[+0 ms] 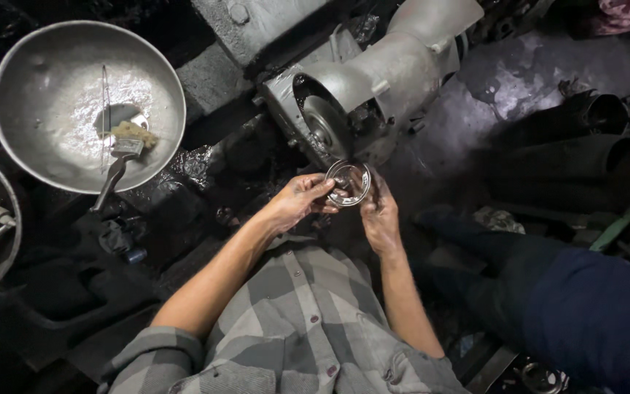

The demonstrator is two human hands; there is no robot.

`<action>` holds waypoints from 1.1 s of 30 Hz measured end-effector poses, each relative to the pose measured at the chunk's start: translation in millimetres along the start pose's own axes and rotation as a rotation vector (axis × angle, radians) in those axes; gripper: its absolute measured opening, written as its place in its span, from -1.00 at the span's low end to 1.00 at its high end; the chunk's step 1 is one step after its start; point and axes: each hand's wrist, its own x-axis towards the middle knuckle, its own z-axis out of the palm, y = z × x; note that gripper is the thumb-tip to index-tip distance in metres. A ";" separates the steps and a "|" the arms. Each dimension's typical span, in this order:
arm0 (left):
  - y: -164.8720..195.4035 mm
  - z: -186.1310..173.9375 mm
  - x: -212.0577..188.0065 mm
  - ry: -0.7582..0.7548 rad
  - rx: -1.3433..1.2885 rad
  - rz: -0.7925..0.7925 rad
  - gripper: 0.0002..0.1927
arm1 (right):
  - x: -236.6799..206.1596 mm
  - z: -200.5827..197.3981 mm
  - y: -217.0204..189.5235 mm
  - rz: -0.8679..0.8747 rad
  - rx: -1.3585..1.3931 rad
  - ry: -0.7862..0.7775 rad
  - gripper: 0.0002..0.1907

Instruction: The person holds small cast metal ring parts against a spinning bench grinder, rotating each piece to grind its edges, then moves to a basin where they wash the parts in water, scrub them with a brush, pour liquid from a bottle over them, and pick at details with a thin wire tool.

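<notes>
Left hand [299, 202] and right hand [378, 213] close together, both pinching a metal bearing ring [348, 183] by its rim, face up for a clear look, just below the open gear housing [344, 109]. Off left, a steel basin [82, 102] with brush [127, 142]; dark pipes [585, 146] crowding the right.

Left hand [299, 201], right hand [378, 215], fingers curled.

A single head-worn camera looks steeply down, close above the grey gearbox housing [380, 80] on the floor.
</notes>
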 end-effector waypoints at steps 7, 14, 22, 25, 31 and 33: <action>-1.6 5.5 6.8 -0.043 -0.241 0.028 -0.72 | 8.0 20.4 20.7 0.058 0.218 0.144 -0.32; -2.4 -10.4 3.3 0.025 -0.293 0.065 -0.74 | 17.6 43.9 10.6 0.163 0.183 0.138 -0.43; 6.9 -13.8 -9.5 0.099 -0.246 0.044 -0.71 | 20.5 59.8 7.6 0.155 0.186 0.129 -0.30; 11.3 -11.9 -10.5 0.087 -0.250 0.067 -0.72 | 20.9 60.1 7.9 0.154 0.218 0.133 -0.28; 11.3 -11.9 -10.4 0.089 -0.279 0.060 -0.75 | 20.8 56.8 15.3 0.144 0.229 0.119 -0.29; 10.8 -13.9 -12.2 0.109 -0.295 0.071 -0.77 | 22.5 56.3 19.4 0.153 0.244 0.115 -0.29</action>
